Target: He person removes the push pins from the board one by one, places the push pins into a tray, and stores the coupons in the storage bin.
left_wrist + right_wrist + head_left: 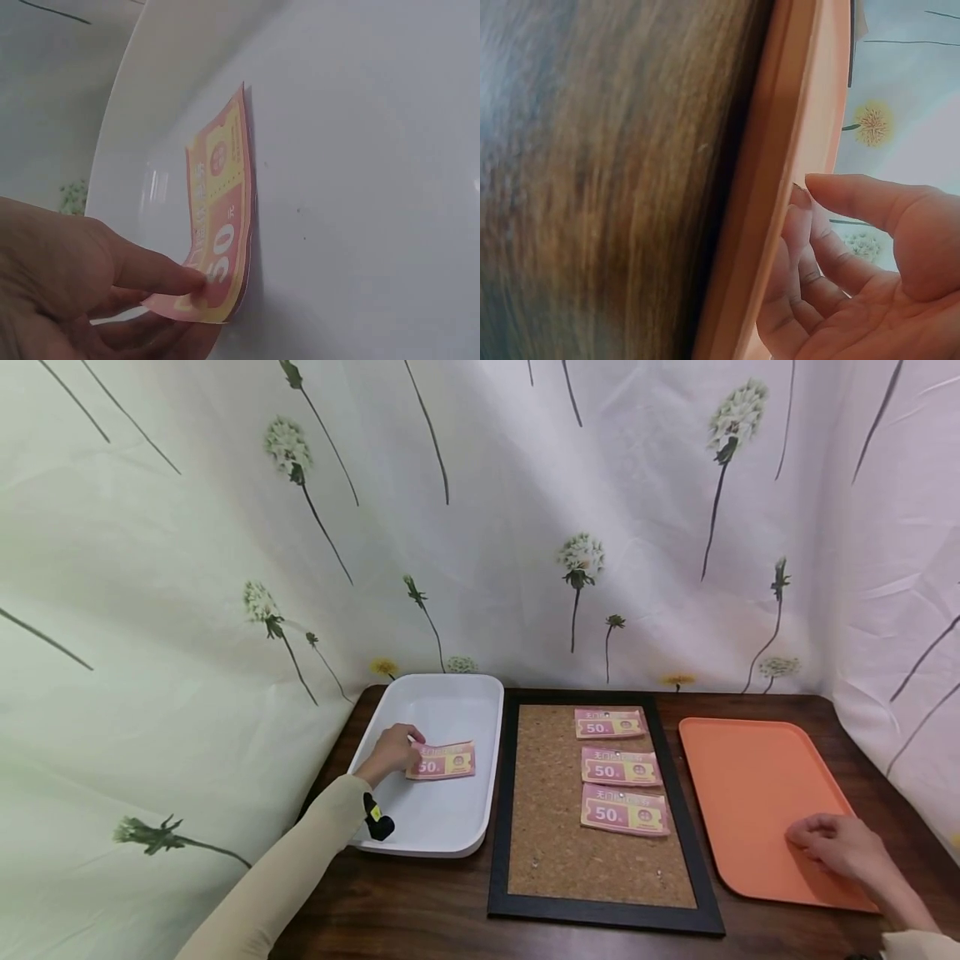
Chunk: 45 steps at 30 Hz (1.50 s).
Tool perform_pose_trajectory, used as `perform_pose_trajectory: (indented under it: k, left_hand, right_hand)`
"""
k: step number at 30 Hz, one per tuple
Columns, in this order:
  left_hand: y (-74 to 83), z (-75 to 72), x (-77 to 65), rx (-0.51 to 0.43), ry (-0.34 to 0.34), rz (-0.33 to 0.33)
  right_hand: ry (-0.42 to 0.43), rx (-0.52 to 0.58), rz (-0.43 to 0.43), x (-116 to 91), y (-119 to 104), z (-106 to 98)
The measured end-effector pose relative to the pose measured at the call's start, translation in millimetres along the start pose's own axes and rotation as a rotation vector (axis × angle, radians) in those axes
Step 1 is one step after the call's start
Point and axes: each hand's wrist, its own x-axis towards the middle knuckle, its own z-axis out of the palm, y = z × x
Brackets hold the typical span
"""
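Left hand [392,749] pinches a coupon [448,762], long axis left-to-right (print upright); grip of right hand [842,845] unclear.

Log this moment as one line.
left hand: pinches pink coupon in white tray | right hand: at orange tray, grip unclear | corkboard: three pink coupons in a column

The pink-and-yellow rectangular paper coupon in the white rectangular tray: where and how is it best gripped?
Probably at the left short end of the coupon, approached from the left, thumb above and fingers beneath. The paper is thin, so a pinch suits it; the left hand has fingers under that end, showing room below.
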Motion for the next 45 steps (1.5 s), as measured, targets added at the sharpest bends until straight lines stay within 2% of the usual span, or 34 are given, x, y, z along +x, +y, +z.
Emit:
perform_pose_trajectory:
  k: [12,19,25,32,35,39,45]
  left_hand:
    - [-3.1,-3.9,-1.6,0.113,0.057,0.052]
    - [1.7,-7.5,-9.8,0.183,0.098,0.080]
    - [21.5,-8.9,-21.0,0.210,0.137,0.161]
    - [46.0,-7.6,-35.8,0.191,0.130,0.222]
    - [54.0,-4.5,-42.2,0.173,0.147,0.283]
    - [66.7,-0.2,-51.3,0.110,0.168,0.397]
    - [90.8,10.4,-69.9,0.026,0.145,0.517]
  right_hand:
    - [-0.036,0.016,0.008,-3,1,-4]
    - [-0.021,0.020,-0.007,-8,-6,-10]
    - [-0.019,-0.033,-0.044,-12,-18,-16]
    - [-0.002,-0.044,-0.087,-15,-35,-15]
    - [0.007,-0.033,-0.093,-14,-41,-14]
    - [0.020,-0.018,-0.107,-14,-48,-11]
    - [0.022,0.009,-0.169,-11,-60,0]
